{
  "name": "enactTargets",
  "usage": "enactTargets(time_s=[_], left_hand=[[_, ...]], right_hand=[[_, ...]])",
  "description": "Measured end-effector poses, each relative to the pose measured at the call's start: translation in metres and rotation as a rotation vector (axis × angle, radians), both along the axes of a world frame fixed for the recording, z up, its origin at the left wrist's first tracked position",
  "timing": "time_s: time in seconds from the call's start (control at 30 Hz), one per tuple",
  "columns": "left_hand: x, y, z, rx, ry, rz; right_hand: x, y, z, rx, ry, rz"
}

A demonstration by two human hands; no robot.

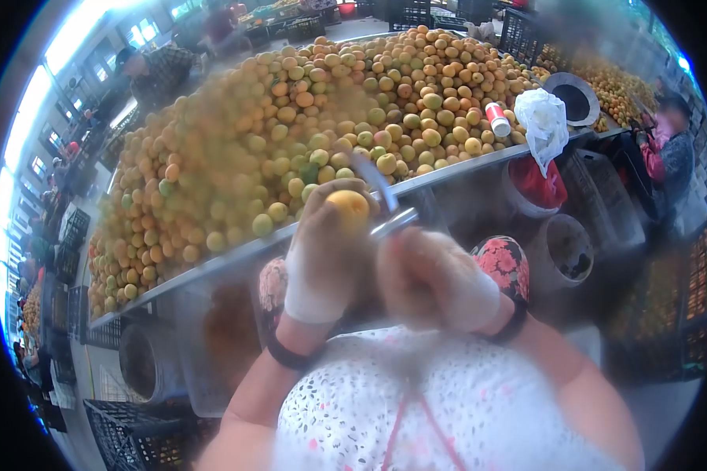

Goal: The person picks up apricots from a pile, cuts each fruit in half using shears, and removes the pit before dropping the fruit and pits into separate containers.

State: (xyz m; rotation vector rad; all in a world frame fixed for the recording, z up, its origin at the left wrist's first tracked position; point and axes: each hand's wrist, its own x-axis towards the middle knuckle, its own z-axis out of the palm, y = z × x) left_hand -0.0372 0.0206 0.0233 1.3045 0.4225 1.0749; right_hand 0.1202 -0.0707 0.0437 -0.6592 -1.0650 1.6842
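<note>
The left hand [326, 251], in a white glove, has its grip clenched around a round orange fruit [348, 209] just off the near edge of the long metal counter [448, 169]; the right hand [432, 279] grasps a curved metal blade [381, 192] touching that fruit

This is a fruit-sorting or processing hall, something like a packing shed or a wholesale market floor. A long metal-edged table [448, 169] runs across the room and carries a huge heap of small orange and yellow-green fruit [306, 125], piled deep from end to end. Dark plastic crates [126, 436] stand stacked on the floor at the left and along the far wall, and buckets [562, 251] sit under the table's edge. A second heap of fruit [617, 86] lies at the far right. Other people [161, 71] work at the table's far side and at the right end, and large windows [31, 118] light the left wall.
</note>
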Motion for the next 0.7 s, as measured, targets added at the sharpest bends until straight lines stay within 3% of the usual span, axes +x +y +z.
enactTargets(time_s=[0.03, 0.1, 0.17, 0.27, 0.5, 0.57, 0.7], left_hand=[[0.000, 0.005, -0.004, -0.216, -0.294, -0.150], [-0.004, 0.005, -0.001, -0.006, 0.077, 0.109], [-0.006, 0.010, -0.007, -0.382, -0.525, -0.176], [0.000, 0.007, -0.005, -0.375, -0.515, -0.138], [0.005, 0.002, -0.001, -0.341, -0.470, -0.186], [0.007, -0.002, 0.003, -0.276, -0.336, -0.080], [0.008, -0.004, 0.007, -0.244, -0.309, -0.036]], right_hand=[[0.000, 0.002, -0.002, 0.001, -0.001, 0.003], [-0.002, 0.006, -0.012, 0.082, -0.180, -0.338], [-0.007, 0.011, -0.032, 0.021, -0.025, -0.400], [-0.007, 0.010, -0.030, 0.440, -0.725, -0.606], [-0.005, 0.012, -0.030, 0.446, -0.882, -0.614], [-0.005, 0.013, -0.029, 0.469, -0.921, -0.620], [-0.005, 0.012, -0.027, 0.466, -1.004, -0.630]])
